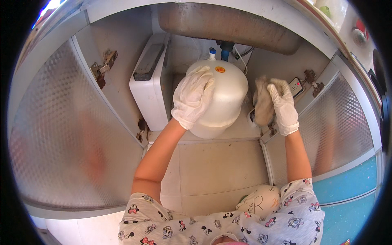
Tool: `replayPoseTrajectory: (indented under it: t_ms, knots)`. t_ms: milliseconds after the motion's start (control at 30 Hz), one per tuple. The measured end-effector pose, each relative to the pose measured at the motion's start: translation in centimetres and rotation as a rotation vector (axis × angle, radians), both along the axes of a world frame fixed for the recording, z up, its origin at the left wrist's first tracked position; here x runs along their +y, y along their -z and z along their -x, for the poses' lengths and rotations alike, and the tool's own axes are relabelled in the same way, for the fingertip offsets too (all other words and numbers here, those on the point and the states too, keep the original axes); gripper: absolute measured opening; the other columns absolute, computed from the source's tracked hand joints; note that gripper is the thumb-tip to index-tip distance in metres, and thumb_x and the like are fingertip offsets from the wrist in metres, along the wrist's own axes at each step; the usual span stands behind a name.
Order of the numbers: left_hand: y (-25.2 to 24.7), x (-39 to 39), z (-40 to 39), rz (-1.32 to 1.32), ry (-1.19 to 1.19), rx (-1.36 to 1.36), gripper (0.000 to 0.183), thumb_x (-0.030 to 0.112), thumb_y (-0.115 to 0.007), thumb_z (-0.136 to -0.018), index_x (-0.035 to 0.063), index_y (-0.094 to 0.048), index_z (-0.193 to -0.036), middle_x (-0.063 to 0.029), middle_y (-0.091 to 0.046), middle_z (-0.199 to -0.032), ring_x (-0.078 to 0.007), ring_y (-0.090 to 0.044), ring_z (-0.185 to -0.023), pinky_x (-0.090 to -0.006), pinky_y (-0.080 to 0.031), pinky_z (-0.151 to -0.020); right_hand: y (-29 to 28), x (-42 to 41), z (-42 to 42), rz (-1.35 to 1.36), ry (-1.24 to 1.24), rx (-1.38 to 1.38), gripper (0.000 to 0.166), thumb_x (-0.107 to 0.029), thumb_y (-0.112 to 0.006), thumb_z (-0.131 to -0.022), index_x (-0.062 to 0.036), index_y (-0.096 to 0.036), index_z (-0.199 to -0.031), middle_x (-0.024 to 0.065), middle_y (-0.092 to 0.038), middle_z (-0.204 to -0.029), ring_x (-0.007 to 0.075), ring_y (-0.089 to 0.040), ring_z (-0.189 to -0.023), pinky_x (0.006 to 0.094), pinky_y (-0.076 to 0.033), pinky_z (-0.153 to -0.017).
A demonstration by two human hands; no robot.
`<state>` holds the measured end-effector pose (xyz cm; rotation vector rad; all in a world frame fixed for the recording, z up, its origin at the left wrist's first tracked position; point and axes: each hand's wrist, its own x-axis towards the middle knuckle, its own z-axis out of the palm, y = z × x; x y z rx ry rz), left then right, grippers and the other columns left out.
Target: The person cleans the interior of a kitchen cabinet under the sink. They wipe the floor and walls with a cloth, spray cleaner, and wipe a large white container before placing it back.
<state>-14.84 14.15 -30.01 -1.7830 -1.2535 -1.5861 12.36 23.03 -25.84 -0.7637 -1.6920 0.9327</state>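
Inside an open cabinet under a sink stands a white pressure tank (228,92) with a blue-topped valve (212,54) and a small orange sticker. My left hand (194,95), in a thin white glove, rests on the tank's left side; whether it grips anything is hard to tell. To the right of the tank my gloved right hand (281,101) is raised beside a grey-brown cloth (264,102), its fingertips at the cloth's upper edge. How firmly the fingers hold the cloth is not clear.
A white box-shaped unit (150,98) stands left of the tank. Overhead hangs the metal sink basin (226,24). A power socket (296,87) with a red light is on the right wall. Textured cabinet doors (61,131) stand open on both sides.
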Motion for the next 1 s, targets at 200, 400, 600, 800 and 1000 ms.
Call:
replayPoseTrajectory:
  t_ms: [200, 400, 600, 800, 1000]
  knots:
    - [1.4, 2.5, 1.5, -0.129, -0.222, 0.093, 0.017, 0.007, -0.061, -0.094, 0.0008, -0.066, -0.109, -0.0216, -0.068, -0.109, -0.0412, -0.065, -0.107, -0.0466, -0.053, -0.095, -3.4, -3.6, 8.6, -0.427, -0.218, -0.564, 0.051, -0.027, -0.065, -0.097, -0.0139, -0.052, -0.144, 0.0122, -0.050, -0.150, 0.0302, -0.053, -0.133, 0.0410, -0.043, -0.110]
    - [1.6, 2.2, 0.4, -0.044, -0.172, 0.098, 0.013, 0.007, -0.060, -0.093, -0.0005, -0.063, -0.103, -0.0212, -0.066, -0.103, -0.0418, -0.063, -0.100, -0.0471, -0.053, -0.093, -1.5, 7.2, 14.1, -0.303, -0.170, -0.653, 0.047, -0.038, -0.062, -0.101, -0.0107, -0.060, -0.138, 0.0174, -0.064, -0.134, 0.0326, -0.064, -0.120, 0.0379, -0.047, -0.105]
    - [2.2, 2.0, 1.1, 0.057, -0.134, 0.067, 0.022, 0.003, -0.055, -0.098, -0.0040, -0.063, -0.117, -0.0239, -0.065, -0.121, -0.0422, -0.061, -0.117, -0.0466, -0.049, -0.106, 0.2, 6.3, 11.1, -0.126, -0.060, -0.273, 0.039, -0.023, -0.059, -0.101, -0.0056, -0.060, -0.136, 0.0127, -0.071, -0.124, 0.0252, -0.066, -0.115, 0.0337, -0.047, -0.104]
    - [2.3, 2.7, 0.9, 0.116, -0.011, -0.038, 0.026, 0.011, -0.051, -0.103, -0.0010, -0.062, -0.123, -0.0226, -0.062, -0.131, -0.0398, -0.055, -0.126, -0.0462, -0.041, -0.113, 7.3, 1.0, 8.1, -0.543, 0.118, -0.155, 0.035, -0.024, -0.057, -0.102, -0.0115, -0.056, -0.135, 0.0219, -0.045, -0.147, 0.0419, -0.040, -0.143, 0.0467, -0.038, -0.115]
    - [2.1, 2.9, 1.4, 0.157, 0.081, -0.009, 0.030, 0.018, -0.049, -0.107, 0.0012, -0.060, -0.130, -0.0205, -0.060, -0.134, -0.0374, -0.054, -0.128, -0.0441, -0.040, -0.113, 13.6, 1.0, 7.0, -1.240, -0.114, -0.345, 0.028, -0.022, -0.076, -0.080, -0.0217, -0.069, -0.107, 0.0160, -0.049, -0.141, 0.0470, -0.044, -0.127, 0.0584, -0.040, -0.105]
